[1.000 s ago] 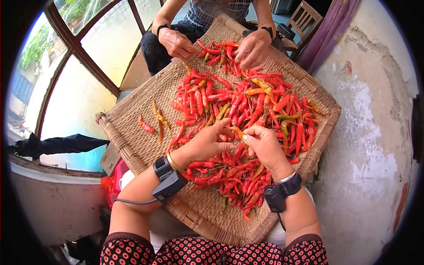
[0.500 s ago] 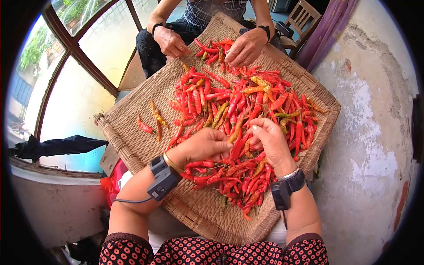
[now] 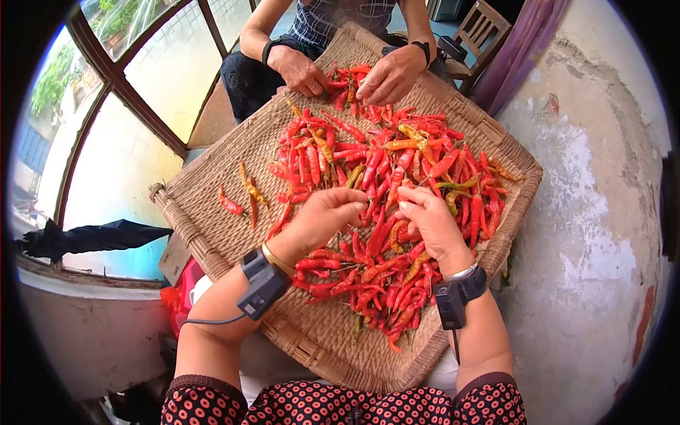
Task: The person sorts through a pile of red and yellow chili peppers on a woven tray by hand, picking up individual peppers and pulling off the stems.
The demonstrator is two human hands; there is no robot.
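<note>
Two hands in chilli pile (image 3: pixel 397 163), centre of woven tray (image 3: pixel 212 180). My left hand (image 3: pixel 322 216) at 9 o'clock, right hand (image 3: pixel 431 225) at 3: fingers curled onto pods, pinch cannot tell. Step judged: picking through. Next calls for isolating single pod.

1 woven tray (image 3: pixel 212 212), 1 chair (image 3: pixel 489 28), 4 hands (image 3: pixel 322 216) (image 3: pixel 432 219) (image 3: pixel 301 71) (image 3: pixel 389 71), uncounted chillies (image 3: pixel 382 163).

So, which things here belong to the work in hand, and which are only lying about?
In use: left hand, right hand, red chili peppers, woven tray, co-worker's hands.
Lying about: black umbrella, wooden chair, purple curtain.
</note>
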